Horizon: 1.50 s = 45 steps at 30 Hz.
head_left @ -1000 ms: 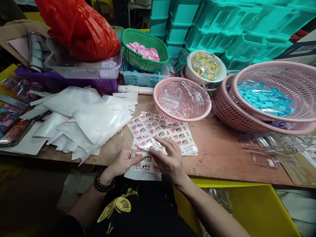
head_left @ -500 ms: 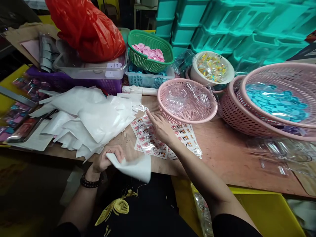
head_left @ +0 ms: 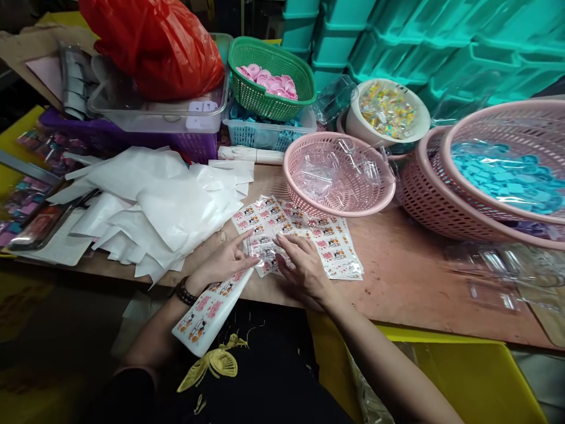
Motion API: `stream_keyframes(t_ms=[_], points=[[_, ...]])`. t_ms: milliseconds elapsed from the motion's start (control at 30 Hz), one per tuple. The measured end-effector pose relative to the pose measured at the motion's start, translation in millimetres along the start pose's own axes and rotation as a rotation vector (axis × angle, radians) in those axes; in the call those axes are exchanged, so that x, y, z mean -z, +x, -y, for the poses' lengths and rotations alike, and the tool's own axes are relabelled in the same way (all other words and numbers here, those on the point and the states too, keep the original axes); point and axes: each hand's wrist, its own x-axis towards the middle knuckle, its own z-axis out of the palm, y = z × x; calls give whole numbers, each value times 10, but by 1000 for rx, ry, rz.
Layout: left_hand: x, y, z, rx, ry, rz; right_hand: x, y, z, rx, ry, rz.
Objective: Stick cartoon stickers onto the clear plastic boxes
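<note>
My left hand (head_left: 227, 259) has a curled sticker sheet (head_left: 212, 312) with cat and pink prints held under its fingers, the sheet hanging past the table's front edge. Its index finger and thumb reach to the left end of a small clear plastic piece (head_left: 263, 247). At the right end of this piece are the bent fingertips of my right hand (head_left: 304, 265), which grip it. Beneath both hands, more printed sticker sheets (head_left: 333, 244) lie overlapping on the table. White backing papers (head_left: 172, 200) form a loose heap left of the hands.
Behind the sheets stands a pink basket (head_left: 339, 206) of clear plastic pieces. Larger pink baskets (head_left: 463, 206) hold blue parts at the right. A green basket (head_left: 269, 106), white bowl (head_left: 388, 132) and red bag (head_left: 159, 53) stand farther back. Clear pieces (head_left: 507, 265) lie at the right.
My left hand has moved right and up, and the sheet in it now shows its printed side. My right hand has drawn back toward me, and both hands now meet at the clear piece.
</note>
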Motion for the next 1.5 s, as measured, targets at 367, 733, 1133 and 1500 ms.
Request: stream_keyframes(t_ms=[367, 733, 1133, 1500], points=[[-14, -16, -25, -93, 162, -54, 598, 540, 158, -871, 878, 374], [-1, -49, -47, -131, 277, -71, 443, 610, 123, -1067, 769, 590], [-1, -49, -25, -138, 266, -58, 412, 621, 105, -974, 609, 612], [-10, -42, -1, -143, 257, -59, 376, 635, 194, -876, 342, 596]])
